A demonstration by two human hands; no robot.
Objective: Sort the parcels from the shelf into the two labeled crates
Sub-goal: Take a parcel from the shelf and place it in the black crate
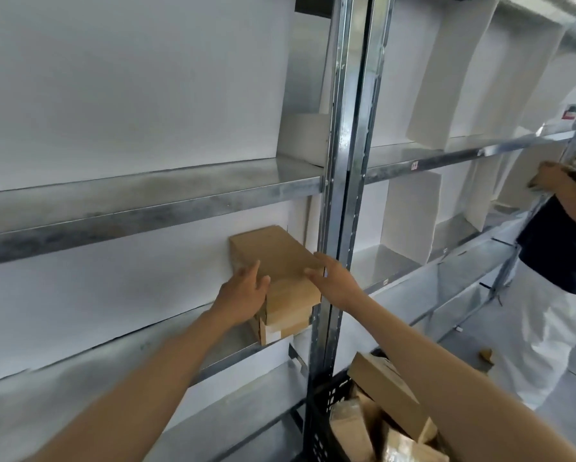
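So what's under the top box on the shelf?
Under the top box sit a second box and a lowest box with a white label, on the shelf. The left hand covers their left ends; their rear is hidden.

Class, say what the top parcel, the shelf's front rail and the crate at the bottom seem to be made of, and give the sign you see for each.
Top parcel: brown cardboard, matt, with crisp folded edges.
Shelf rail: likely galvanised steel, grey with a mottled, dull sheen.
Crate: probably moulded plastic, black, with a lattice of openings in its wall.
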